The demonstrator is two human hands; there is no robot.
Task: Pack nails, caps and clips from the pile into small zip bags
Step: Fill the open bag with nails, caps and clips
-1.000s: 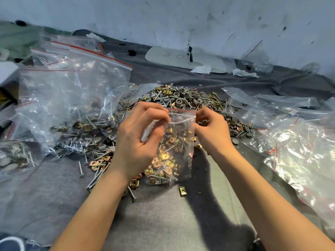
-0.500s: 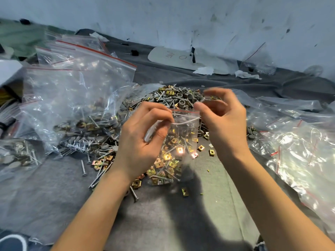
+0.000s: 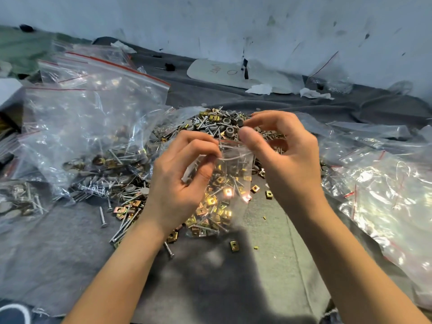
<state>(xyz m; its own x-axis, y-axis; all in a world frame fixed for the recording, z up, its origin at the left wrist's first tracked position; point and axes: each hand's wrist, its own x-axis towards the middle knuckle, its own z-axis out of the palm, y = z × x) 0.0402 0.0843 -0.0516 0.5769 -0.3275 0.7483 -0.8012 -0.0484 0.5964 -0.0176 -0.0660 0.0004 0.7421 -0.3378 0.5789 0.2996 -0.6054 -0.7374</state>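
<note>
So, the small zip bag is held upright just in front of the pile of nails, caps and clips. Its top left corner is pinched between the thumb and curled fingers of the left hand. The right hand is hovering at the bag's mouth with fingers curled and the thumb right by the rim. Whether anything is pinched in there can't be told, tbh. Brass clips and a few nails can be seen through the plastic. One loose clip is lying on the grey cloth just below the bag. Bigger zip bags are heaped on the left, and crinkled bags are spread on the right.
</note>
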